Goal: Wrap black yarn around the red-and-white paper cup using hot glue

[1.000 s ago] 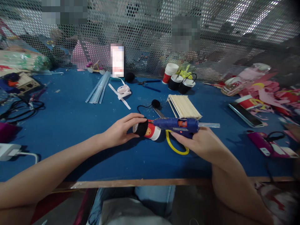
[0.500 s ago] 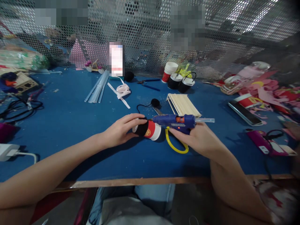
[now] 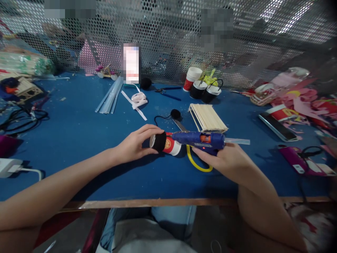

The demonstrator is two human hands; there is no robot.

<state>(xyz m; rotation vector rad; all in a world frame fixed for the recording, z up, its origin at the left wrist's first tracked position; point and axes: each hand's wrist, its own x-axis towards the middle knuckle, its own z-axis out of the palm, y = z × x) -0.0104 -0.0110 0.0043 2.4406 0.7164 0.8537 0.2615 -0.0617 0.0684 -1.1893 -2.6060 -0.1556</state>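
Note:
My left hand (image 3: pixel 139 142) is closed round the rim end of a red and white paper cup (image 3: pixel 173 144) that lies on its side, part of it wrapped in black yarn (image 3: pixel 159 141). In my right hand (image 3: pixel 229 158) is a blue hot glue gun (image 3: pixel 197 139), its nozzle pointing left at the cup beside the wrapped band. A clear glue stick (image 3: pixel 238 141) sticks out of its back. Under the gun lie scissors with a yellow handle (image 3: pixel 196 165), partly hidden. A black yarn ball (image 3: pixel 175 114) sits just behind, with a strand running toward the cup.
Behind are a small wooden stick rack (image 3: pixel 209 117), white ribbon (image 3: pixel 139 100), glue sticks (image 3: pixel 110 95), pliers (image 3: pixel 170 95) and black-wrapped cups (image 3: pixel 198 90). A phone (image 3: pixel 277 127) and purple power bank (image 3: pixel 302 160) lie right; cables (image 3: pixel 23 117) lie left. A perforated metal screen (image 3: pixel 163 42) backs the blue table (image 3: pixel 126 182).
The glue gun and my right hand have shifted slightly right and down. My left fingers have shifted a little on the cup, showing more of the black yarn band.

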